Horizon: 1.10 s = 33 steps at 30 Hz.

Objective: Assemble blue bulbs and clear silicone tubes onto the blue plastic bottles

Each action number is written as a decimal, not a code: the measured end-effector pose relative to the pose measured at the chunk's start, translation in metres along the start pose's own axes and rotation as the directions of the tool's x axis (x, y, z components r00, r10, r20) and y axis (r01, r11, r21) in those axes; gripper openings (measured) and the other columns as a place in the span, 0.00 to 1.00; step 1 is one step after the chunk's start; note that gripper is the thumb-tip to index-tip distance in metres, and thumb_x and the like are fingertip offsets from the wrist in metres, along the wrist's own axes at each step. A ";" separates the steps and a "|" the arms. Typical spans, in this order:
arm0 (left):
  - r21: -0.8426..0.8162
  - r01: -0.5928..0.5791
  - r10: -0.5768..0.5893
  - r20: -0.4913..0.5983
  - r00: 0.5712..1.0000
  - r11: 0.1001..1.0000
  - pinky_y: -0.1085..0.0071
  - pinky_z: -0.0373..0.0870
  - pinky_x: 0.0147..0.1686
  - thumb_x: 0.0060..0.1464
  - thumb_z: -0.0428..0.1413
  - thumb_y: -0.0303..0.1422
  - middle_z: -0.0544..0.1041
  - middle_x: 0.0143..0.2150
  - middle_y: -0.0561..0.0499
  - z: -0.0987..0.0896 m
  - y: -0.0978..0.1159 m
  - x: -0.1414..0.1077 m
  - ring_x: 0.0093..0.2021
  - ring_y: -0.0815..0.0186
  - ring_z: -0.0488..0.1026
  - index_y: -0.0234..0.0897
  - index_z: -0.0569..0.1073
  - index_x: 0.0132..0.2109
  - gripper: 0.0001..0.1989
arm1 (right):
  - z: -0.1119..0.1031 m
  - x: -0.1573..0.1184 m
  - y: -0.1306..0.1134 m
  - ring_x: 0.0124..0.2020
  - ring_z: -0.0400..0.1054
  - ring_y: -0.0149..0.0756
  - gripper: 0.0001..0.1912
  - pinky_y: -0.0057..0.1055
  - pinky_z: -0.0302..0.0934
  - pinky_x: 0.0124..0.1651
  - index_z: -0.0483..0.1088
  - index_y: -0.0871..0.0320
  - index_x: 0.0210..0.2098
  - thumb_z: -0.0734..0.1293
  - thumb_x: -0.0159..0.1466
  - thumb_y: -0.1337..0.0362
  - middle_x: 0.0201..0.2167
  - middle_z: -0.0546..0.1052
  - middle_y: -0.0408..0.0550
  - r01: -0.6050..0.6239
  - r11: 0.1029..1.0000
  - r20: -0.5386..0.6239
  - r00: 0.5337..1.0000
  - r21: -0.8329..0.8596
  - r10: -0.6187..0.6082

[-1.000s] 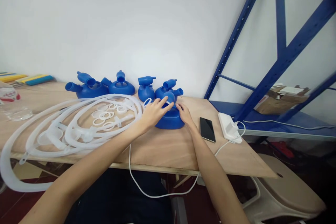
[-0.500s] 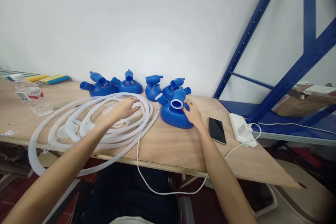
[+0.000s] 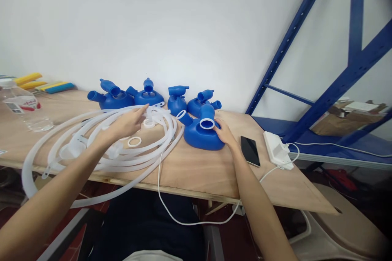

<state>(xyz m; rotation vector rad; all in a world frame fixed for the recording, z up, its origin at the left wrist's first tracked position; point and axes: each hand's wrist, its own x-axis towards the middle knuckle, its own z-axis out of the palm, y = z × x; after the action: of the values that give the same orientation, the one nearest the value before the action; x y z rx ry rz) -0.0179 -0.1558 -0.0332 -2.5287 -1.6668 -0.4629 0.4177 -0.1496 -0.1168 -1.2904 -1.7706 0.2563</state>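
On the near part of the table stands a blue urinal bottle (image 3: pixel 203 138) with two spouts, white rings around their mouths. My right hand (image 3: pixel 225 131) is closed around the right side of it, at the handle. My left hand (image 3: pixel 130 123) reaches over the coiled white tubing (image 3: pixel 147 153) and pinches a translucent white cap with a strap (image 3: pixel 157 105); its fingertips partly hide the piece. Below that hand a white ring (image 3: pixel 134 142) lies on the wood. Other clear white fittings, among them a funnel-shaped piece (image 3: pixel 72 149), lie within the coils.
Several more blue bottles (image 3: pixel 116 100) line the wall. A water bottle (image 3: pixel 26 108) and coloured tubes (image 3: pixel 59 87) are at the left. A phone (image 3: pixel 250 151), a power strip (image 3: pixel 277 151) and a white cable (image 3: pixel 196 224) lie at the right, beside a blue metal rack (image 3: pixel 294 32).
My left hand has drawn back leftward and lifted slightly with the cap, uncovering the white ring. My right hand stays on the urinal bottle. The view has shifted a little.
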 end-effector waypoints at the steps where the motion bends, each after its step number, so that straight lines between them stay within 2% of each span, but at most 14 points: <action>1: -0.004 -0.026 0.026 -0.012 1.000 1.000 0.59 0.69 0.52 0.68 0.40 0.37 0.73 0.60 0.37 -0.006 0.006 0.005 0.52 0.50 0.74 0.33 0.54 0.76 0.33 | 0.000 0.000 0.001 0.51 0.72 0.52 0.24 0.50 0.63 0.59 0.73 0.54 0.41 0.62 0.67 0.39 0.47 0.79 0.54 0.013 1.000 0.010 1.000 0.019 -0.014; 4: 0.048 -0.116 0.113 0.066 0.991 0.992 0.59 0.68 0.54 0.69 0.39 0.37 0.73 0.58 0.39 -0.016 0.032 0.023 0.51 0.51 0.75 0.34 0.50 0.78 0.34 | -0.001 0.000 0.002 0.54 0.72 0.53 0.26 0.51 0.63 0.61 0.75 0.54 0.45 0.64 0.66 0.39 0.50 0.79 0.55 0.039 0.997 0.034 0.999 0.066 -0.041; 7: 0.093 -0.209 0.196 0.128 0.972 0.973 0.59 0.67 0.55 0.71 0.39 0.44 0.74 0.56 0.39 -0.009 0.063 0.040 0.53 0.49 0.74 0.36 0.52 0.77 0.34 | 0.000 -0.001 0.002 0.55 0.72 0.54 0.27 0.51 0.62 0.62 0.75 0.55 0.46 0.63 0.66 0.38 0.52 0.79 0.56 0.054 0.994 0.049 0.997 0.093 -0.059; 9: 0.087 -0.257 0.249 0.101 0.963 0.962 0.59 0.68 0.54 0.71 0.38 0.52 0.74 0.57 0.39 0.001 0.082 0.048 0.54 0.48 0.75 0.38 0.56 0.76 0.36 | 0.001 -0.002 0.003 0.55 0.72 0.53 0.27 0.51 0.62 0.63 0.75 0.55 0.47 0.64 0.66 0.39 0.53 0.79 0.56 0.058 0.994 0.056 0.996 0.097 -0.064; 12: 0.086 -0.287 0.287 0.013 0.958 0.954 0.60 0.71 0.48 0.65 0.44 0.62 0.74 0.57 0.38 0.021 0.101 0.055 0.54 0.46 0.75 0.39 0.63 0.73 0.41 | 0.001 -0.004 0.004 0.55 0.71 0.53 0.25 0.51 0.62 0.62 0.75 0.55 0.48 0.64 0.67 0.41 0.54 0.78 0.57 0.058 0.994 0.056 0.996 0.090 -0.063; 14: 0.062 -0.289 0.293 -0.065 0.954 0.955 0.60 0.72 0.46 0.62 0.50 0.63 0.71 0.62 0.36 0.035 0.105 0.057 0.56 0.45 0.74 0.38 0.68 0.68 0.41 | 0.000 -0.004 0.003 0.54 0.71 0.51 0.23 0.49 0.63 0.62 0.75 0.56 0.46 0.63 0.67 0.43 0.52 0.78 0.57 0.060 0.995 0.055 0.996 0.085 -0.065; 16: -0.028 -0.313 0.308 -0.123 0.943 0.949 0.60 0.73 0.49 0.62 0.52 0.61 0.66 0.68 0.36 0.047 0.103 0.058 0.59 0.46 0.72 0.37 0.69 0.66 0.38 | -0.001 -0.004 0.002 0.52 0.72 0.49 0.22 0.47 0.64 0.60 0.75 0.56 0.44 0.63 0.68 0.44 0.49 0.78 0.55 0.061 0.995 0.060 0.996 0.081 -0.066; 21: -0.298 -0.317 0.273 -0.181 0.945 0.900 0.57 0.71 0.57 0.66 0.50 0.55 0.70 0.66 0.37 0.071 0.099 0.058 0.56 0.50 0.75 0.32 0.61 0.71 0.38 | -0.001 -0.001 -0.001 0.49 0.72 0.48 0.20 0.46 0.65 0.58 0.74 0.55 0.41 0.63 0.68 0.45 0.47 0.78 0.54 0.053 0.997 0.063 0.996 0.060 -0.057; 27: -0.413 -0.253 0.189 -0.190 0.963 0.875 0.57 0.73 0.53 0.67 0.51 0.52 0.69 0.66 0.38 0.078 0.107 0.052 0.45 0.55 0.77 0.35 0.58 0.74 0.37 | -0.001 -0.001 -0.005 0.49 0.72 0.50 0.18 0.48 0.64 0.58 0.74 0.55 0.39 0.63 0.67 0.47 0.47 0.78 0.56 0.052 0.998 0.065 0.996 0.046 -0.055; 33: -0.348 -0.255 0.202 -0.183 0.962 0.902 0.55 0.70 0.57 0.67 0.50 0.50 0.73 0.60 0.36 0.077 0.108 0.056 0.56 0.48 0.74 0.32 0.60 0.73 0.36 | -0.002 -0.002 -0.011 0.48 0.72 0.49 0.17 0.47 0.64 0.57 0.73 0.54 0.40 0.62 0.67 0.49 0.46 0.78 0.54 0.043 0.999 0.065 0.997 0.032 -0.045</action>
<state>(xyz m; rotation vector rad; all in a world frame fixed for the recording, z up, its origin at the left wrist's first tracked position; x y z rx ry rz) 0.1159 -0.1326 -0.0792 -2.8191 -1.3099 -0.9907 0.4120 -0.1566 -0.1101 -1.2319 -1.8419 0.3030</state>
